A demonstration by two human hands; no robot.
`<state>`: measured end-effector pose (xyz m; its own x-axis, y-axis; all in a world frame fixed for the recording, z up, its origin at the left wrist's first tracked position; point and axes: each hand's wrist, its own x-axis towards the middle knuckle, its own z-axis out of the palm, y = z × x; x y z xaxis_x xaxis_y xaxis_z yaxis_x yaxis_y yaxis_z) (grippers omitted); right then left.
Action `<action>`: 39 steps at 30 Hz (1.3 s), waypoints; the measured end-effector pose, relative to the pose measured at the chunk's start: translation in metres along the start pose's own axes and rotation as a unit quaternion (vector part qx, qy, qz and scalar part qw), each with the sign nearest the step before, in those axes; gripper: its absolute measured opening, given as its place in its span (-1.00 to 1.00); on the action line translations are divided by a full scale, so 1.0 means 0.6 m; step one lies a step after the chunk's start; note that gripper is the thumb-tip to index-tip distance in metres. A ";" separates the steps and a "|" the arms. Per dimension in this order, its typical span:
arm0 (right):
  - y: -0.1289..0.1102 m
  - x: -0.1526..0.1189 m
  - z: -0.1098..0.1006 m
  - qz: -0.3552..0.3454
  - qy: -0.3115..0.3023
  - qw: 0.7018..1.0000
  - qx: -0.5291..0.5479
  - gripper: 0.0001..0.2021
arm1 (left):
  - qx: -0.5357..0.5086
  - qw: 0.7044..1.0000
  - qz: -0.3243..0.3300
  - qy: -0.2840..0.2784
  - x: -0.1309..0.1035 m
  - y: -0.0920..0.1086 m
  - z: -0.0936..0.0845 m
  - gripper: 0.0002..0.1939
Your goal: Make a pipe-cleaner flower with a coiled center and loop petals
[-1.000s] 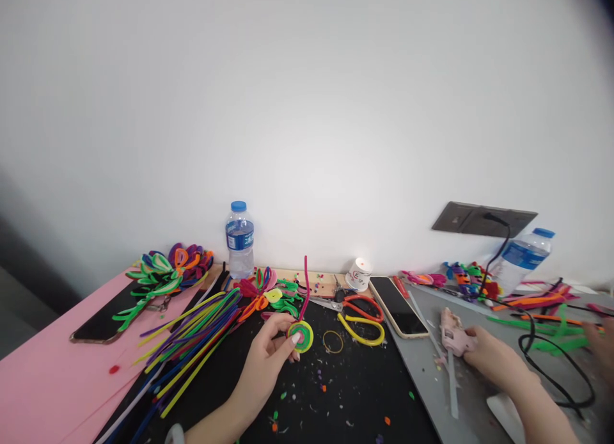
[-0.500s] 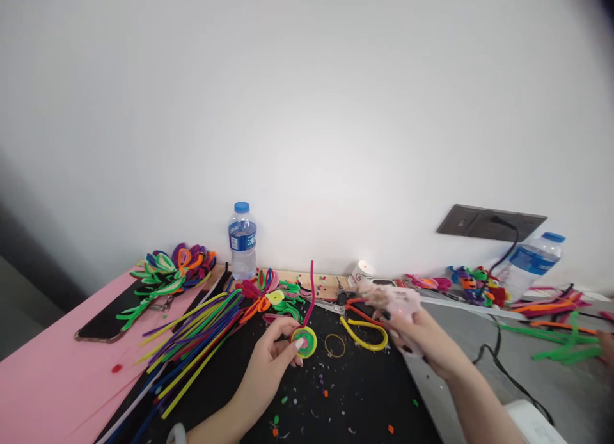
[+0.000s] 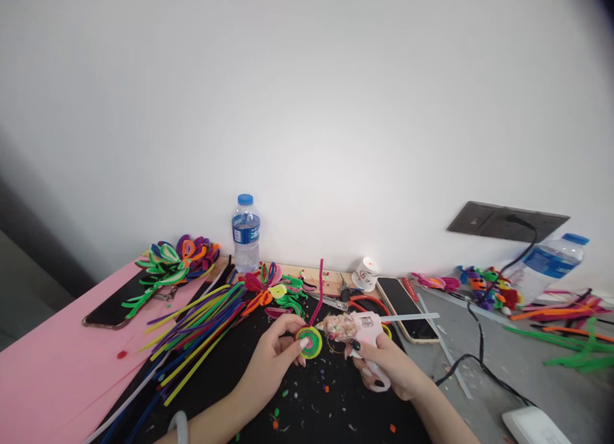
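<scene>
My left hand (image 3: pixel 278 351) pinches a coiled disc (image 3: pixel 314 347) of yellow, green and pink pipe cleaner, with a magenta stem (image 3: pixel 320 290) rising from it. My right hand (image 3: pixel 384 361) is wrapped round the handle of a pale pink glue gun (image 3: pixel 367 329). Its crusted nozzle points left and reaches close to the disc's right edge; whether they touch I cannot tell. A translucent glue stick (image 3: pixel 412 317) sticks out of the gun's back. Behind the gun, a yellow loop is mostly hidden.
Loose pipe cleaners (image 3: pixel 192 341) lie at left, beside a dark phone (image 3: pixel 115 303) and flower shapes (image 3: pixel 177 261). Along the wall stand a bottle (image 3: pixel 246 236) and a paper cup (image 3: pixel 365 274), near scissors (image 3: pixel 334 302). Another phone (image 3: pixel 407 309), a cable (image 3: pixel 481 341) and a tilted bottle (image 3: pixel 547 265) are at right.
My right hand has brought the glue gun left and down, beside the disc. The phone behind it now shows. The disc stays in my left hand, and the view has shifted slightly.
</scene>
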<state>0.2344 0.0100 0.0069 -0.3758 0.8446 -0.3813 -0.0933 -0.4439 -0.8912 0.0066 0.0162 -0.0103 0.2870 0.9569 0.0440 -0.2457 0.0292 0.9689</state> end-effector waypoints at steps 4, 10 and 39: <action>0.004 0.002 0.002 0.002 -0.002 1.000 0.002 -0.67 | 0.002 1.000 -0.001 -0.004 0.001 0.000 -0.001 -0.82; 0.000 -0.001 0.008 -0.004 -0.019 1.000 0.010 -0.64 | 0.004 1.000 -0.004 0.000 -0.002 0.004 0.003 -0.82; -0.005 -0.008 0.003 0.005 -0.006 1.000 0.024 -0.61 | 0.013 1.000 -0.001 0.024 -0.003 0.013 0.004 -0.82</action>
<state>0.2349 0.0066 0.0119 -0.3873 0.8368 -0.3870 -0.1329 -0.4661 -0.8747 0.0064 0.0139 -0.0022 0.2426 0.9696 0.0310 -0.2216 0.0243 0.9748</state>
